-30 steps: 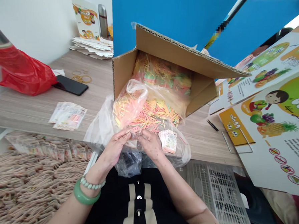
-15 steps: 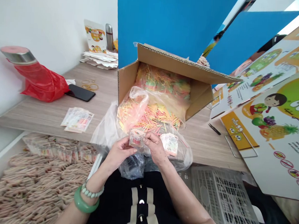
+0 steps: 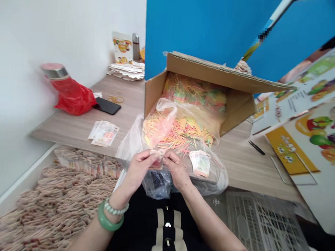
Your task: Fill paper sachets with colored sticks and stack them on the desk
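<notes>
A small printed clear packet point(image 3: 155, 164) with something reddish inside is pinched between both hands, low in front of the box. My left hand point(image 3: 141, 164) grips its left side, and my right hand point(image 3: 176, 166) closes on its upper right edge. Just beyond them, a plastic bag point(image 3: 168, 107) spills thin coloured sticks point(image 3: 181, 130) from the tilted cardboard box point(image 3: 155, 92). A fanned stack of similar packets point(image 3: 200, 163) lies on the plastic to the right of my right hand. Another small pile of packets point(image 3: 103, 133) rests on the table farther left.
A red-wrapped flask point(image 3: 70, 94), a phone point(image 3: 108, 106) and rubber bands point(image 3: 116, 99) occupy the table's left. Tweezers point(image 3: 256, 147) lie at right, beside printed cartons point(image 3: 298, 151). A bin full of packets point(image 3: 65, 198) stands below left, a plastic crate point(image 3: 258, 220) below right.
My view has turned left, so the scene sits farther right. Both hands still hold the packet; my right fingers have shifted along its top edge and the packet is tilted differently.
</notes>
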Demonstrator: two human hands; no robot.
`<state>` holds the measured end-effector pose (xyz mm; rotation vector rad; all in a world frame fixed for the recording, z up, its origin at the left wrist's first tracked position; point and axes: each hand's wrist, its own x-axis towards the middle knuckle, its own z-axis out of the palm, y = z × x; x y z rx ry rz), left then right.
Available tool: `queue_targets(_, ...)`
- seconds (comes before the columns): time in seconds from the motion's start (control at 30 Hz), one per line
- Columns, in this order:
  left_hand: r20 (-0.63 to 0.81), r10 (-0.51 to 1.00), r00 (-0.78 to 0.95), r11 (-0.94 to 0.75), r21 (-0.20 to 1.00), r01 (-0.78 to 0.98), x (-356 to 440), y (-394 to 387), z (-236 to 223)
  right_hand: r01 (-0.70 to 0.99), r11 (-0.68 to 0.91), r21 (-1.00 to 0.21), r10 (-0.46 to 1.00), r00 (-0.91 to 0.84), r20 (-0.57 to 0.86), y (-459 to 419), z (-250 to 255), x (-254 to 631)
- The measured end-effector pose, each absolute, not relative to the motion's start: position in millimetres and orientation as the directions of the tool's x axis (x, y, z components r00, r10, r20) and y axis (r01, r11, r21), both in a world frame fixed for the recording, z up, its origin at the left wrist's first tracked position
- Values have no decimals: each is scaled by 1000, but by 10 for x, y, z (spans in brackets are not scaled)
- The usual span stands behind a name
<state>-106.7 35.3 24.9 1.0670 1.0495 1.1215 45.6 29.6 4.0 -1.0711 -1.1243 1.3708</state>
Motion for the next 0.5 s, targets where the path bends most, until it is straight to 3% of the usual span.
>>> queue_targets(0.13,-195,970,144,223,951,-214,-1036,417,214,-116,-28,-993,994,-111,-15,305,35,394)
queue_targets(0.23,-247,969,13,242,937,-252,-1055,499,203,-90,-35,-995,990,-140,-22,301,16,476)
queue_targets(0.33,-277,948,-160,233,940,-248,-1242,608,264,193,25,-981,996,-87,8,228,49,799)
queue_targets(0.4,-196,936,-291,175,980,-98,-1461,703,328,517,9,-856,996,74,55,147,81,1125)
queue_targets(0.5,1,932,-363,68,982,177,-1817,891,378,851,-317,-420,927,371,52,51,73,1596)
